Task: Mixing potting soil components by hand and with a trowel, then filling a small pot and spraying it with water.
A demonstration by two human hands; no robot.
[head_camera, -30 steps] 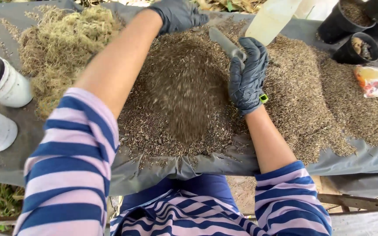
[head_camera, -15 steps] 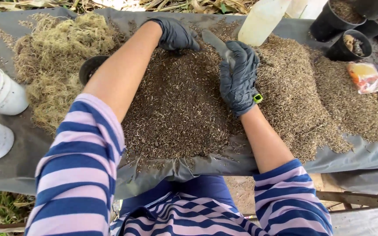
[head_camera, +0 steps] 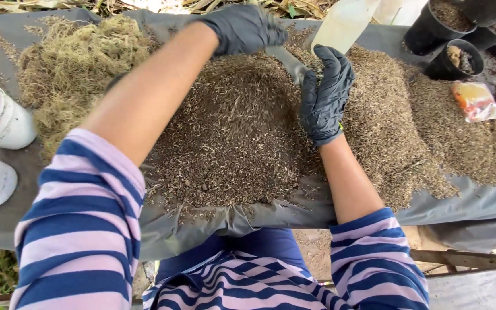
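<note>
Black pots (head_camera: 453,59) hold soil; right hand (head_camera: 324,95) perhaps gripping a trowel.

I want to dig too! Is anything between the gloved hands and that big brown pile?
Nothing visible. The right hand rests directly on the brown potting mix pile, and the left hand hovers over its far edge.

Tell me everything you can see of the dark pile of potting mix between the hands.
The dark pile of potting mix is a loose brown mound of fine bits, chips and pale slivers, heaped on the grey sheet. Its near edge spills toward the sheet's folded rim. The gloved left hand is at its far top, the gloved right hand at its right flank.
</note>
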